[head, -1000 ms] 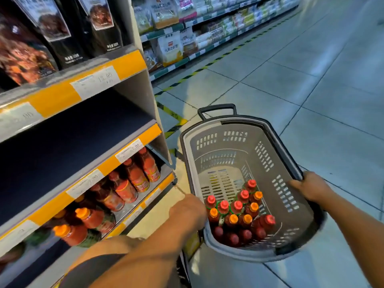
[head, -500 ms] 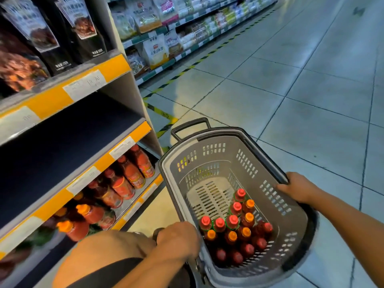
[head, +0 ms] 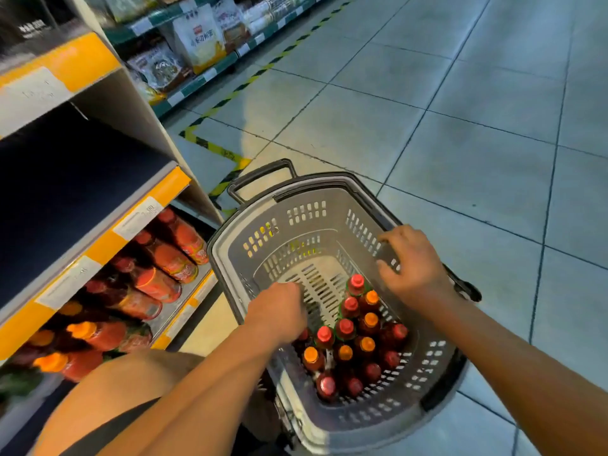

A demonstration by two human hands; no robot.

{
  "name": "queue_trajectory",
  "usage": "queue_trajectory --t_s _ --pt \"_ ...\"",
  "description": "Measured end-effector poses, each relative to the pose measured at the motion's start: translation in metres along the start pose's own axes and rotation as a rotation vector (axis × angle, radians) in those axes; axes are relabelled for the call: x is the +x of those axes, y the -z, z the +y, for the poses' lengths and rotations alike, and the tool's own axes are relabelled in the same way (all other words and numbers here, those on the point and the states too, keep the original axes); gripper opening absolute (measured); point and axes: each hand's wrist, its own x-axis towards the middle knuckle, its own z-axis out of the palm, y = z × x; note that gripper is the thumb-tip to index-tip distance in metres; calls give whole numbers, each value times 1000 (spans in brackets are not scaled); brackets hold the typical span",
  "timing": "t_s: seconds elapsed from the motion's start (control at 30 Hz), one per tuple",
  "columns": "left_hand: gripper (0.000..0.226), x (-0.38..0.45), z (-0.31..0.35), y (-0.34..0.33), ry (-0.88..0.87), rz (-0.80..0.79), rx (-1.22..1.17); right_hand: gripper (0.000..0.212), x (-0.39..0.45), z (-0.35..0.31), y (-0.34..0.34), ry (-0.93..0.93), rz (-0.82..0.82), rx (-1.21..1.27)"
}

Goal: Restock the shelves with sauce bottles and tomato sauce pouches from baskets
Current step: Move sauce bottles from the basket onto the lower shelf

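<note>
Both hands point(head: 276, 312) point(head: 413, 264) moved into basket point(head: 329, 192), bottles point(head: 348, 343) uncounted

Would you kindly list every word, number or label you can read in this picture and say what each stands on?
"7.00", roughly: price tag on the yellow shelf edge above the stocked bottles; digits smeared, so uncertain.
White snack bag: red logo and large printed characters, too blurred to read.
Upper price tag: blurred, unreadable.
Bottle labels on the shelf: blurred, unreadable.
Black package, top left: white print, unreadable.
</note>
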Motion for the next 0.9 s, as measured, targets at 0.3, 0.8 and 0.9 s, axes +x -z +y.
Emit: queue_trajectory --t_s 0.3,0.8,0.9 --pt "41 79 8 -66 52 -256 105 40 -20 -30 -151 92 -705 -146" --pt "62 118 3 -118 117 -506 0 35 -32 -24 -189 160 -731 -258" --pt "62 118 7 -110 118 -547 -33 38 -29 -23 -184 171 -769 -257"
